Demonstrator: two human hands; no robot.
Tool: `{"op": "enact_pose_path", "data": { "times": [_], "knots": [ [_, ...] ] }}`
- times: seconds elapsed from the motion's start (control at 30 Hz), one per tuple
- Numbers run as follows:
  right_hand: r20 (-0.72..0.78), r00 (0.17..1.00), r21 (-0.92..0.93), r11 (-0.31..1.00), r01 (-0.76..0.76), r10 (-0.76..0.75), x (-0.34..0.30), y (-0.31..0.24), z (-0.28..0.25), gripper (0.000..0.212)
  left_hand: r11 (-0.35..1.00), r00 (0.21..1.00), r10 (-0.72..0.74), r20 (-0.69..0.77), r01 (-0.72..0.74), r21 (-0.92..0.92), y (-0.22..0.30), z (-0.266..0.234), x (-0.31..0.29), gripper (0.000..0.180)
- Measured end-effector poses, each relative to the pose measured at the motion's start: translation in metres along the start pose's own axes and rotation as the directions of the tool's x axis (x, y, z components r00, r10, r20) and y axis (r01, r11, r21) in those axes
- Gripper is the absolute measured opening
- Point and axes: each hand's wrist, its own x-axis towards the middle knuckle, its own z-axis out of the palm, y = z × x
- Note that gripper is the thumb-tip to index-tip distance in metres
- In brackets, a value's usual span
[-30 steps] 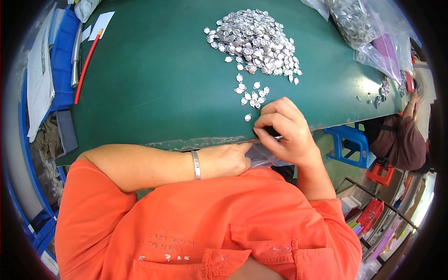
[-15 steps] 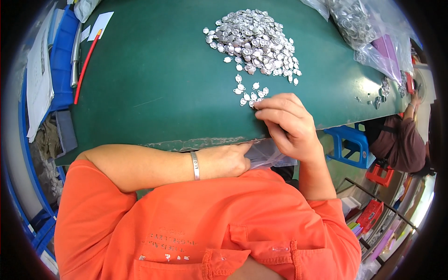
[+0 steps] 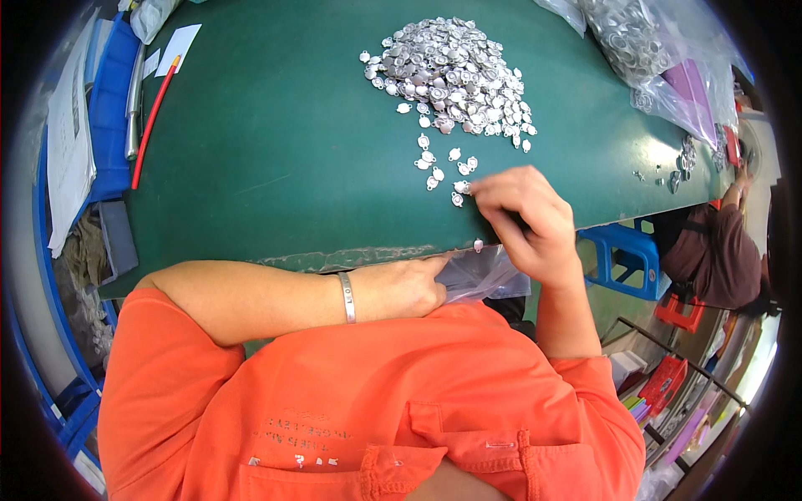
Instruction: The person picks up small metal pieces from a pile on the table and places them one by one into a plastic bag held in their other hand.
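Small silver metal charms, each a round disc with tiny loops, form a large pile [image 3: 455, 71] on the green table [image 3: 276, 142]. Several loose charms [image 3: 428, 156] trail from it toward me. My right hand [image 3: 530, 221] is over the table's near edge, its blurred fingertips at one loose charm [image 3: 462, 188]; the thumb stands apart from the fingers. Below that hand, a single charm [image 3: 478, 245] shows at the table edge, above the mouth of a clear plastic bag [image 3: 480, 275]. My left hand [image 3: 405, 288], with a silver bracelet on the wrist, is closed on the bag's side.
A red pencil-like stick [image 3: 155, 121], a metal rod and blue trays [image 3: 115, 108] line the left side. Clear bags of metal parts [image 3: 631, 50] stand at the far right. Beyond the right edge are a blue stool [image 3: 622, 260] and another person [image 3: 718, 259].
My right hand has shifted slightly right, its fingers straighter. Some loose charms have left the near cluster, and one now shows at the table edge above the bag. My left hand stays put.
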Motion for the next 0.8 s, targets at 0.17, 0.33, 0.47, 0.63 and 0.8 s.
{"op": "enact_pose_path", "data": {
  "times": [0.17, 0.33, 0.47, 0.63, 0.8],
  "knots": [
    [-0.058, 0.996, -0.178, 0.983, 0.052, -0.063, 0.003, 0.010, 0.006, 0.021, 0.982, 0.987, -0.133, 0.090, 0.143, -0.120, 0.001, 0.000, -0.001, 0.021],
    [-0.065, 0.998, -0.126, 0.992, 0.005, -0.014, -0.005, 0.012, 0.001, 0.021, 0.998, 0.995, -0.054, 0.084, 0.056, -0.022, -0.002, 0.000, -0.002, 0.021],
    [-0.082, 0.996, -0.117, 0.993, 0.016, -0.026, 0.000, 0.006, -0.001, 0.021, 0.998, 0.993, -0.055, 0.107, 0.059, -0.030, -0.003, 0.000, -0.002, 0.021],
    [-0.008, 0.998, -0.174, 0.983, 0.066, -0.069, 0.002, 0.008, -0.001, 0.022, 0.994, 0.996, -0.056, 0.067, 0.062, -0.085, -0.002, 0.000, -0.002, 0.020],
    [0.104, 0.994, 0.088, 0.996, 0.022, -0.032, 0.001, 0.004, -0.011, 0.021, 0.966, 0.985, -0.144, 0.092, 0.161, -0.205, 0.002, -0.005, 0.001, 0.022]
  ]
}}
